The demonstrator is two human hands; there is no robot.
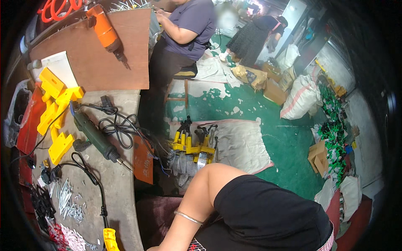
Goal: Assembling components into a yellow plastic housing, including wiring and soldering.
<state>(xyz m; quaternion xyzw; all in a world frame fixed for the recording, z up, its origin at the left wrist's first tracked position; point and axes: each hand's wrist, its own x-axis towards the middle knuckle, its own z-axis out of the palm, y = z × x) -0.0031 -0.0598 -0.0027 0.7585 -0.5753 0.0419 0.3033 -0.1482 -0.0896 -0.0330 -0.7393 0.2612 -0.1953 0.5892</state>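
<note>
My right arm, in a black sleeve with a bracelet, reaches down to the lower edge, where its hand is cut off. My left hand is out of the picture. Nearest to the right forearm, a yellow plastic tool housing lies at the bench's near edge, with a black cord running up from it. A dark green electric screwdriver rests on the grey workbench, its bit pointing toward the bench's right edge. Long and short screws lie in a loose heap at the left.
Yellow plastic parts are piled at the back left. An orange power tool hangs by a brown board. Yellow corded tools stand on the floor right of the bench. One person sits beyond; another bends among sacks.
</note>
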